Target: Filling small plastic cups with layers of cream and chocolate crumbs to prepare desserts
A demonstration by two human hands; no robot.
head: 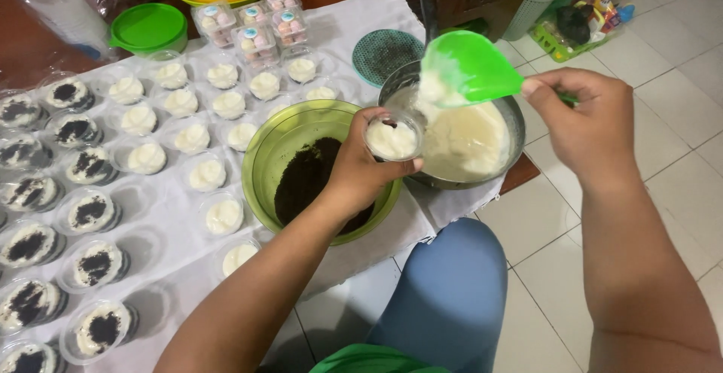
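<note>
My left hand [360,168] was clamped on a small clear cup [392,138] of cream, held over the metal bowl [514,121]. My right hand [584,123] gripped the green spatula [468,66], tilted just above the cup.

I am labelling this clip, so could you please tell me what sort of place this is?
Probably a home, with food prepared at a low table: a tiled floor, a white cloth covered with small cups of cream, and a household basket of bottles on the floor.
</note>
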